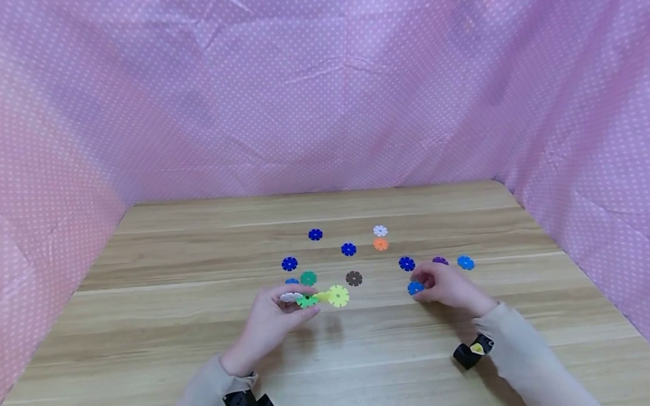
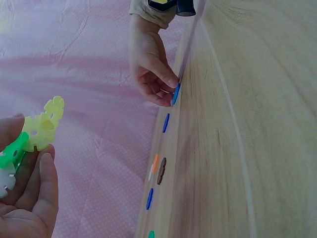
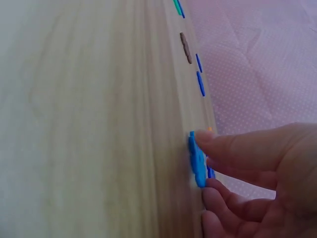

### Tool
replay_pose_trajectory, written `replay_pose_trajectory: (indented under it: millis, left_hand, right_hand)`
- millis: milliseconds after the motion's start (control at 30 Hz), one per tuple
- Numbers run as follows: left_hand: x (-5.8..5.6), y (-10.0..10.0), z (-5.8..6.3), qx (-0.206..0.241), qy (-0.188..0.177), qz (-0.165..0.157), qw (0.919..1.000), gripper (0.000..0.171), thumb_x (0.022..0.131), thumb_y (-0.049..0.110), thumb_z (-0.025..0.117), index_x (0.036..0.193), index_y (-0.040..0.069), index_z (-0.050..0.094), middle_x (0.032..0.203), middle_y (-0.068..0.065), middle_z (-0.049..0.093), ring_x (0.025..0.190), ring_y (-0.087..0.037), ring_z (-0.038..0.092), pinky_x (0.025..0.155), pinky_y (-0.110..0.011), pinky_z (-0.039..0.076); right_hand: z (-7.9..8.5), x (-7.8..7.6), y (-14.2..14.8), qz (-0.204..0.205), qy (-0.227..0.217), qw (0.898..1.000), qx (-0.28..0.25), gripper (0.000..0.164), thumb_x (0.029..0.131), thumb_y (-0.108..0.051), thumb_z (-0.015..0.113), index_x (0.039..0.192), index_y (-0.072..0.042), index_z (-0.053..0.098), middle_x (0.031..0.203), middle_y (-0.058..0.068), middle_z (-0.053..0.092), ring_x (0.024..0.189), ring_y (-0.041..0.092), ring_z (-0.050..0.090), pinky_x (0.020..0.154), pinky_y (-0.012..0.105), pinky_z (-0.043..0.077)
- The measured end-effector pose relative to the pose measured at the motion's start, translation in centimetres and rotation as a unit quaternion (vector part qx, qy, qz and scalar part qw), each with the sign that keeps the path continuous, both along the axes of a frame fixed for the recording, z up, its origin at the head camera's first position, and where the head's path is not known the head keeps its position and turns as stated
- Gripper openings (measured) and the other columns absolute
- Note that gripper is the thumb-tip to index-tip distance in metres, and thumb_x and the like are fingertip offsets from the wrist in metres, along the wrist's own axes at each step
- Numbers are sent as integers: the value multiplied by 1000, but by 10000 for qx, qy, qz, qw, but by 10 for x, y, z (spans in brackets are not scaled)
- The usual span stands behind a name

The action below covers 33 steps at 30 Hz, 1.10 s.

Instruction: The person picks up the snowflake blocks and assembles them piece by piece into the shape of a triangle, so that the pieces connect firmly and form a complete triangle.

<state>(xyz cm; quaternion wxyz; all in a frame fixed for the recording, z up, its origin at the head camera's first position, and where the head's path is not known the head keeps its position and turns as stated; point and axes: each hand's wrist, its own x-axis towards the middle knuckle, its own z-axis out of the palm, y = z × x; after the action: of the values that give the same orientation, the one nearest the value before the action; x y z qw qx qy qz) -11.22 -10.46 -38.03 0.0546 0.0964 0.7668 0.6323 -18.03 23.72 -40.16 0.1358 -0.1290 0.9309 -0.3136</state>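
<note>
My left hand grips a joined chain of notched plastic snowflake discs above the table. The chain has a white disc, a green disc and two yellow discs, slotted together at angles. Over on the right, my right hand pinches a light blue snowflake disc by its edges, thumb on one side and fingers on the other, low at the tabletop. A dark blue disc lies just beyond those fingers. Behind the right hand a purple disc is partly hidden.
Loose discs lie flat on the wooden table: several dark blue ones, a brown, a teal green, an orange, a white and another light blue. Pink dotted cloth surrounds the table's back and sides.
</note>
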Motion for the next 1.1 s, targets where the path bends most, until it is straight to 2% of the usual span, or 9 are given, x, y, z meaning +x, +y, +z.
replay_pose_trajectory:
  millis: [167,367,667,867,967,1100]
  left_hand:
    - [1,1,1,-56,-34,33,10000,27,75,9,78,100,4,70,102,-14,65,75,-14,63,64,-22,55]
    - [3,2,2,-54,-87,77,9999,26,75,8,78,99,4,70,103,-14,64,76,-14,64,66,-22,55]
    - [5,4,3,-274,-98,279,9992,25,73,10,80,95,6,71,100,-11,66,74,-14,62,63,-22,54]
    - [7,6,2,-424,-160,386,9982,23,71,11,82,91,8,71,98,-8,65,68,-13,58,59,-21,52]
    - [7,8,2,-429,-141,406,9982,23,71,10,82,90,8,70,96,-9,65,66,-13,57,58,-21,52]
    - [6,9,1,-368,-20,370,9986,23,71,8,81,91,7,69,92,-11,66,65,-12,58,57,-21,51]
  right_hand:
    - [-2,-1,-2,-19,-37,9999,109,23,81,-8,73,102,-8,64,88,3,58,81,18,50,71,28,48]
    - [-2,-1,-3,88,16,9998,162,21,79,-11,76,94,-10,63,82,3,55,78,18,48,67,27,45]
    - [2,3,-7,355,-199,9983,-412,9,88,-12,66,86,-9,59,79,1,53,72,16,47,60,23,39]
    - [7,9,-17,214,-336,9964,-747,11,90,-16,64,86,-9,57,80,2,51,73,18,47,60,24,40]
    - [10,13,-24,192,-333,9950,-918,12,90,-18,64,86,-9,57,81,3,52,74,19,47,62,25,41]
    - [14,19,-36,164,-110,9933,-1135,12,90,-20,64,88,-9,59,80,2,55,73,17,48,61,24,42]
